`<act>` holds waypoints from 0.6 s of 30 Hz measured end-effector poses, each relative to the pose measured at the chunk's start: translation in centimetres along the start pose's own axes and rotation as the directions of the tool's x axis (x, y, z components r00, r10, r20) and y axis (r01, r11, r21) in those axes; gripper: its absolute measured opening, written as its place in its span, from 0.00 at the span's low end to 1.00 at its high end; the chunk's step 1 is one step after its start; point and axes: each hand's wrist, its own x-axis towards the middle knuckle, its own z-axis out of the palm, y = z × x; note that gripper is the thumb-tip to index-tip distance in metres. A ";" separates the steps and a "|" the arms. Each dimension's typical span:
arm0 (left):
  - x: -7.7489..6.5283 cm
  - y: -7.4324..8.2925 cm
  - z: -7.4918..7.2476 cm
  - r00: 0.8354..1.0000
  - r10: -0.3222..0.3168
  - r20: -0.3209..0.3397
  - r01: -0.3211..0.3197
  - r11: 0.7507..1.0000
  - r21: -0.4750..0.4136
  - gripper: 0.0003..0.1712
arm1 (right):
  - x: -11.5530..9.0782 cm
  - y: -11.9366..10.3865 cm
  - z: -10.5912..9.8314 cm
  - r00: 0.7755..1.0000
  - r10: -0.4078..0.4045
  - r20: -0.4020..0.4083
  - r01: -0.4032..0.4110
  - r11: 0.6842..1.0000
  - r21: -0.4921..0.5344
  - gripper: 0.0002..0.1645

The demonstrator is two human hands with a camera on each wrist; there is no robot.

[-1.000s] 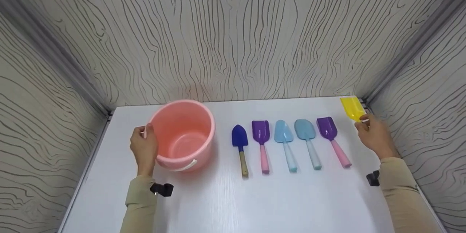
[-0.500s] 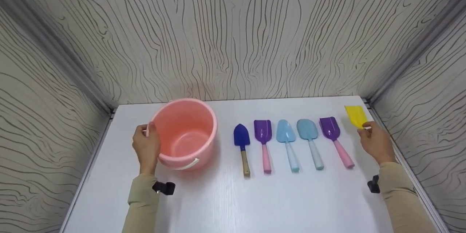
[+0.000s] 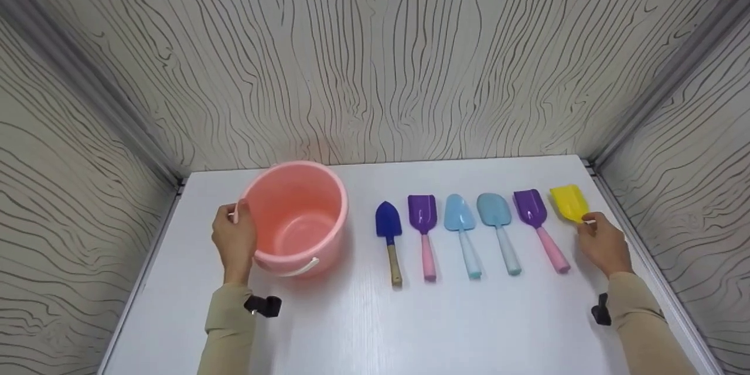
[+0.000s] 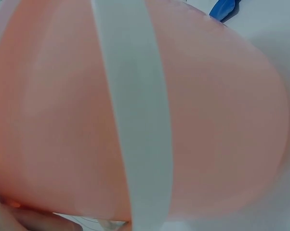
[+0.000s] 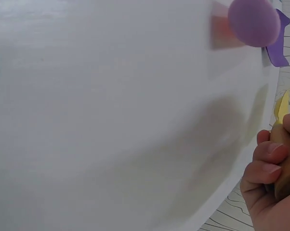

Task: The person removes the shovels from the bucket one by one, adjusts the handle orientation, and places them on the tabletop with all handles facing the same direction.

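Observation:
My left hand (image 3: pixel 235 241) grips the left rim of a pink bucket (image 3: pixel 328 246), thumb inside. The bucket's white handle (image 4: pixel 140 115) crosses its outer wall in the left wrist view. My right hand (image 3: pixel 604 246) holds a yellow trowel (image 3: pixel 569 202) by its brown wooden handle (image 5: pixel 284 166), fingers curled round it. In the right wrist view the trowel appears raised over the table, a shadow lying below. Just left of that hand lies a purple shovel (image 3: pixel 531 208) with a pink handle.
Left of it in a row lie a grey-blue shovel (image 3: pixel 494 210), a light-blue one (image 3: pixel 459 214), another purple shovel (image 3: pixel 422 214) and a dark-blue trowel (image 3: pixel 387 220). They rest on a white table (image 3: pixel 439 328) enclosed by wood-grain panels (image 3: pixel 375 70).
My right hand has come nearer to me with the yellow trowel, its blade now beside the purple shovel's. The left hand still grips the bucket; the row has not moved.

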 end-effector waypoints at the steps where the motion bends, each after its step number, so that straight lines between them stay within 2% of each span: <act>1: 0.0 0.0 0.0 1.000 -0.002 -0.001 0.002 1.000 0.001 0.27 | 0.0 0.1 0.1 1.000 0.005 0.007 -0.005 1.000 0.000 0.28; 6: 0.0 0.0 -0.2 1.000 0.001 -0.004 -0.001 1.000 -0.001 0.27 | 0.1 0.6 0.6 1.000 0.000 0.005 0.000 1.000 0.010 0.30; 18: 0.1 -0.1 -0.2 1.000 0.001 0.010 -0.001 1.000 0.004 0.27 | 0.2 1.2 1.2 0.996 -0.080 -0.033 0.080 0.997 0.004 0.28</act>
